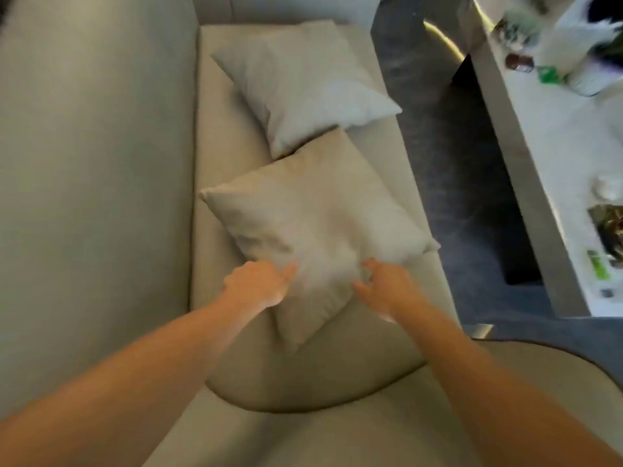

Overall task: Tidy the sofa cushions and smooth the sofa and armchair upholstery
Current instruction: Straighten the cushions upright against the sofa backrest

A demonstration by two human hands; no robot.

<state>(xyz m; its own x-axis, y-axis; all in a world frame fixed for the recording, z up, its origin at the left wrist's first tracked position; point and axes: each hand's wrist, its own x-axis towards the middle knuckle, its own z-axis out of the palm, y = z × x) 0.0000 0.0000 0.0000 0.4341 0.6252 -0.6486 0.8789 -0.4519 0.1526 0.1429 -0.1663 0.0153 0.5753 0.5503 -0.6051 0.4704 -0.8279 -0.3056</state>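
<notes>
Head view: at the bottom of the frame two bare forearms reach up toward the centre, over a rounded beige upholstered edge (337,429) that fills the lower middle and lower right. The left hand (258,284) sits just left of centre, curled over the lower left side of the near cushion (313,227), thumb against the fabric; it looks to be gripping that edge, though the picture is blurred. The right hand (384,288) is just right of centre, fingers (362,289) spread and loose, touching or almost touching the cushion's lower right side; whether it grips I cannot tell. The near cushion is beige, turned like a diamond, with its bottom corner lying between the two wrists. It rests on the sofa seat (219,136) in the middle of the frame. Above it, toward the upper centre, lies a paler far cushion (303,85), its lower corner touching the near cushion's top corner. The sofa backrest (94,146) fills the left side. At the right, past a strip of dark floor (438,146), stands a white bench (556,136) carrying small blurred things.
</notes>
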